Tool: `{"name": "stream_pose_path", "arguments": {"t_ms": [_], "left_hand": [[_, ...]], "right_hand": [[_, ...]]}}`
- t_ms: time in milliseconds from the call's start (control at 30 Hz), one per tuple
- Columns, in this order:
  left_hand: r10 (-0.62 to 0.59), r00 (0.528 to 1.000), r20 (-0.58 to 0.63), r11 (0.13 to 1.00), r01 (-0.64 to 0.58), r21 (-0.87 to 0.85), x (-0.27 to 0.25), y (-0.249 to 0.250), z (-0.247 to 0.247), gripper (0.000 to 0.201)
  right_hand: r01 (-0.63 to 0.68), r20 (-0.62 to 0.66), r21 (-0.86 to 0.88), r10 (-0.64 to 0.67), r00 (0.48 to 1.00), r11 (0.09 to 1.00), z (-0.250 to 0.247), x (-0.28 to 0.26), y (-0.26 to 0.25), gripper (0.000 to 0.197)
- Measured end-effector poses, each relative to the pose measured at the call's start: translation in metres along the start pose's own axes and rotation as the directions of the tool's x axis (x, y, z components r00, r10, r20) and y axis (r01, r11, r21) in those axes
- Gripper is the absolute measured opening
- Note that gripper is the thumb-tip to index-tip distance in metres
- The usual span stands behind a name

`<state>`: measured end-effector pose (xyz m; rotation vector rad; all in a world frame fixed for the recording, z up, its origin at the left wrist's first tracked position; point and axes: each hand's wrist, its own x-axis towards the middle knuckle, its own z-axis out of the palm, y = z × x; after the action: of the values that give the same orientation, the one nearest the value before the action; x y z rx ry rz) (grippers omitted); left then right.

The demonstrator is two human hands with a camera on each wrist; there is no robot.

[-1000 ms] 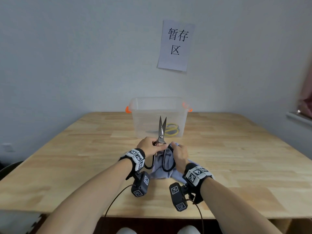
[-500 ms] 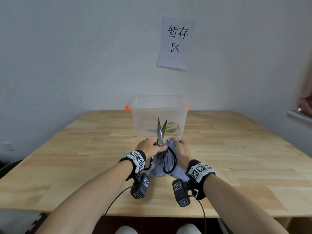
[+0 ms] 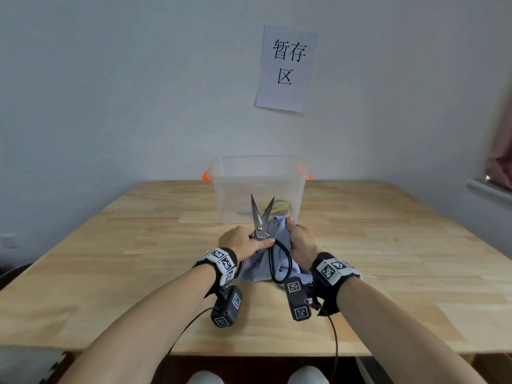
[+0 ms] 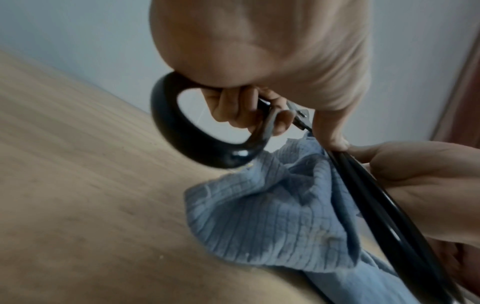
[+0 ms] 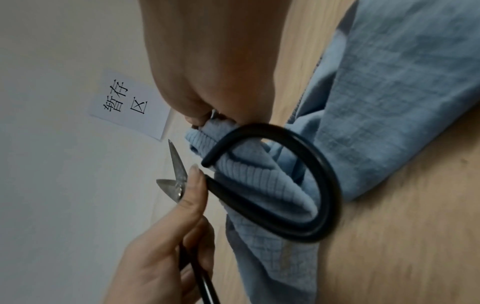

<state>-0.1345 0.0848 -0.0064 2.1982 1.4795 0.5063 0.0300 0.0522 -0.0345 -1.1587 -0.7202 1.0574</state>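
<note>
Wooden table (image 3: 110,259): left hand (image 3: 238,242) grips scissors (image 3: 260,227) (2 blades apart), right hand (image 3: 302,239) clutches cloth (image 3: 253,268).

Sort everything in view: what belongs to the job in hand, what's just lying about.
In the job: scissors in the left hand; cloth in the right hand.
Lying about: bin; yellow item inside it; sign on the wall.

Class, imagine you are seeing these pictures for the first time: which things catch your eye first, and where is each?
Big steel scissors with black loop handles stand out above the pale wooden table, blades parted, gripped by the left hand while the right hand bunches a pale blue cloth against them. Behind stands a clear plastic box with orange handles; above it, a white paper sign hangs on the wall.
</note>
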Motion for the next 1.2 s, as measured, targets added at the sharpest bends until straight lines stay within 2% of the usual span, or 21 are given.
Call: {"name": "stream_pose_path", "arguments": {"t_ms": [200, 400, 467, 567, 667, 767, 833, 933, 1067, 1200], "left_hand": [[0.007, 1.000, -0.006, 0.993, -0.006, 0.114, -0.002, -0.003, -0.005, 0.065], [0.011, 1.000, -0.001, 0.989, -0.010, 0.146, -0.004, -0.007, -0.009, 0.068], [0.013, 1.000, -0.007, 0.989, -0.011, 0.149, -0.004, -0.007, -0.010, 0.068], [0.021, 1.000, -0.008, 0.987, -0.019, 0.161, -0.005, -0.006, -0.011, 0.067], [0.025, 1.000, -0.008, 0.984, -0.024, 0.177, -0.006, -0.005, -0.010, 0.069], [0.033, 0.999, -0.010, 0.983, -0.030, 0.183, -0.007, -0.005, -0.010, 0.071], [0.039, 0.999, -0.020, 0.982, -0.034, 0.188, -0.009, -0.004, -0.010, 0.072], [0.040, 0.998, -0.043, 0.979, -0.030, 0.200, -0.009, -0.003, -0.012, 0.072], [0.041, 0.997, -0.067, 0.981, -0.027, 0.192, -0.008, -0.004, -0.013, 0.070], [0.050, 0.995, -0.087, 0.987, -0.036, 0.154, -0.006, -0.004, -0.014, 0.070]], "right_hand": [[-0.097, 0.019, -0.038, 0.098, 0.995, 0.995, 0.007, 0.004, -0.007, 0.039], [-0.231, 0.215, 0.062, 0.213, 0.953, 0.971, 0.007, -0.002, -0.023, 0.026], [-0.217, 0.285, -0.002, 0.209, 0.936, 0.976, 0.005, -0.008, -0.027, 0.022], [-0.115, 0.307, -0.225, 0.182, 0.934, 0.968, 0.003, -0.016, -0.028, 0.025], [-0.098, 0.289, -0.295, 0.186, 0.939, 0.950, 0.000, -0.015, -0.024, 0.038], [-0.089, 0.235, -0.308, 0.166, 0.958, 0.947, -0.002, -0.012, -0.022, 0.037], [-0.076, 0.105, -0.350, 0.120, 0.987, 0.934, -0.003, -0.009, -0.022, 0.033], [-0.049, -0.092, -0.506, 0.002, 0.996, 0.861, -0.008, 0.007, -0.018, 0.041], [-0.053, -0.098, -0.664, -0.017, 0.995, 0.745, -0.007, 0.015, -0.020, 0.044], [-0.047, -0.089, -0.723, -0.025, 0.996, 0.689, 0.002, 0.003, -0.037, 0.044]]}}
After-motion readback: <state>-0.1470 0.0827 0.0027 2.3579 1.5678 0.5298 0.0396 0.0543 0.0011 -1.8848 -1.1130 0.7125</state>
